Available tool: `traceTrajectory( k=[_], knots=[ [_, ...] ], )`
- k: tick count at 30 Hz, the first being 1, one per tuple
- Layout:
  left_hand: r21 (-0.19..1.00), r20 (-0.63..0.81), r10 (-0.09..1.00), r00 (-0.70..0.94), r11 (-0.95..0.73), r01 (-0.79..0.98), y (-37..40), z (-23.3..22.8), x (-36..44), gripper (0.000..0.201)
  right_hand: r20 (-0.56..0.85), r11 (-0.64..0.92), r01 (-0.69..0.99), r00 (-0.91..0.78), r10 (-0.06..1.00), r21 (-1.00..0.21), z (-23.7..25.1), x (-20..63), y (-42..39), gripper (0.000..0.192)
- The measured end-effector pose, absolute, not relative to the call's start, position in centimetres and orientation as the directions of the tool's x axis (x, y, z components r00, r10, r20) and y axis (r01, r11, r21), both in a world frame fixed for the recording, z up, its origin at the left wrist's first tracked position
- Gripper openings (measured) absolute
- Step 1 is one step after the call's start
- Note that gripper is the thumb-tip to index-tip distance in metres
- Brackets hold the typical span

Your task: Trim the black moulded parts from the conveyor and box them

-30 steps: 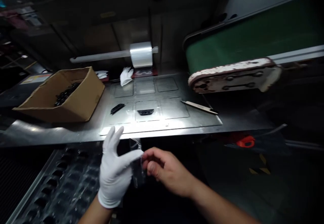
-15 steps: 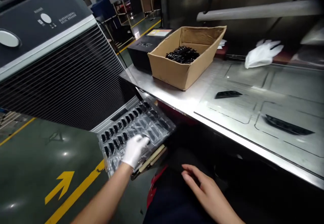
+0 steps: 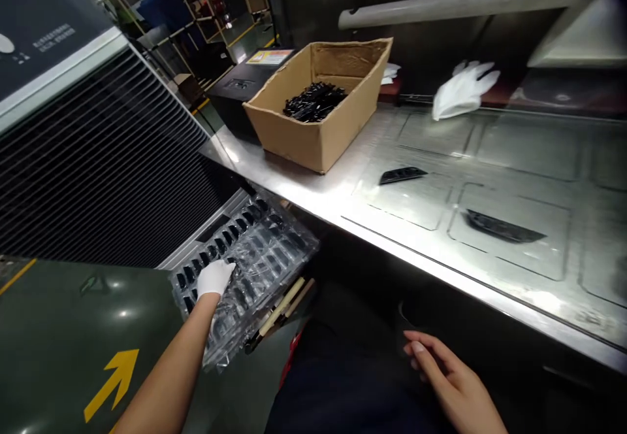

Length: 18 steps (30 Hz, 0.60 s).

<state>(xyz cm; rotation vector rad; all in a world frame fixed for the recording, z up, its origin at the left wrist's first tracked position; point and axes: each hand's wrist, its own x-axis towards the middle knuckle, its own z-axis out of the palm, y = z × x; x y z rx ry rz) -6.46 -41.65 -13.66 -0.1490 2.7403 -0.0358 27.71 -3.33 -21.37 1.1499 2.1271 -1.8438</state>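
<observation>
Since half a second earlier, the gloved left hand [image 3: 214,278] had slid toward the near-left corner of the clear plastic blister tray [image 3: 255,261] with rows of small black parts, and the bare right hand [image 3: 448,382] had shifted rightward across the lap.

From the head camera, the left hand, in a white glove, lay on the tray's top surface at about eight o'clock from the tray's middle. Its fingers were bent down onto the plastic, close together; whether they pinched a part I could not tell, as the glove hid the tips. The tray sat low, below the edge of the shiny steel workbench [image 3: 343,205], tilted on a few pale wooden sticks [image 3: 279,306] that poked out at its five o'clock side, and just beside the dark louvred machine housing [image 3: 98,179] at its ten o'clock.

The right hand hovered at five o'clock in the frame, fingers loosely spread and slightly curled, holding nothing, apart from the bench edge.

On the bench, an open brown cardboard box [image 3: 318,127] held a heap of black pieces. At its three o'clock lay a crumpled spare white glove [image 3: 463,91]; nearer, two flat black moulded parts [image 3: 402,174] [image 3: 499,227] rested in shallow square recesses. A yellow floor arrow [image 3: 110,382] showed at seven o'clock.
</observation>
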Motion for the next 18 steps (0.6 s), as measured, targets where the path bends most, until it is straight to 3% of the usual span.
traceTrajectory(
  k=[3,6,7,8,9,10,11,13,14,18],
  knots=[
    [-0.009,-0.334,-0.067,-0.94,0.998,-0.068,-38.0,-11.0,-4.5,0.033,-0.49,-0.015,0.573,-0.687,0.537,-0.82,-23.4,30.4,-1.8,0.06],
    [0.127,-0.25,0.119,-0.961,0.988,0.09,-31.7,-8.8,-2.0,0.037,-0.446,0.022,0.586,-0.639,0.627,-0.81,-25.4,32.4,-0.4,0.053],
    [0.229,-0.188,0.251,-0.95,0.951,0.206,-28.9,-8.0,-1.2,0.032,-0.44,0.015,0.593,-0.615,0.654,-0.805,-26.0,32.7,0.0,0.051],
    [0.41,-0.006,0.435,-0.9,0.823,0.394,-25.7,-7.0,-0.4,0.025,-0.438,0.002,0.597,-0.591,0.678,-0.802,-26.5,32.9,0.4,0.049],
    [0.527,0.146,0.619,-0.771,0.611,0.591,-22.2,-5.9,0.5,0.025,-0.437,-0.009,0.599,-0.573,0.693,-0.801,-26.9,33.1,0.7,0.048],
    [0.554,0.27,0.771,-0.576,0.366,0.748,-18.5,-4.8,1.4,0.026,-0.436,-0.018,0.598,-0.563,0.702,-0.801,-27.1,33.2,0.8,0.047],
    [0.52,0.329,0.865,-0.379,0.169,0.837,-14.8,-3.6,2.1,0.027,-0.436,-0.027,0.594,-0.558,0.706,-0.804,-27.2,33.3,0.8,0.046],
    [0.378,0.309,0.944,-0.112,-0.014,0.926,-7.7,-1.5,3.0,0.034,-0.431,-0.041,0.579,-0.556,0.71,-0.814,-27.0,33.4,0.5,0.045],
    [0.275,0.224,0.974,-0.033,-0.031,0.961,-4.7,-0.7,3.0,0.03,-0.426,-0.048,0.567,-0.557,0.713,-0.822,-26.8,33.6,0.3,0.044],
    [0.1,0.038,0.992,0.121,-0.125,0.987,1.3,0.8,2.2,0.019,-0.4,-0.096,0.511,-0.528,0.749,-0.854,-26.4,34.6,-0.3,0.043]
  ],
)
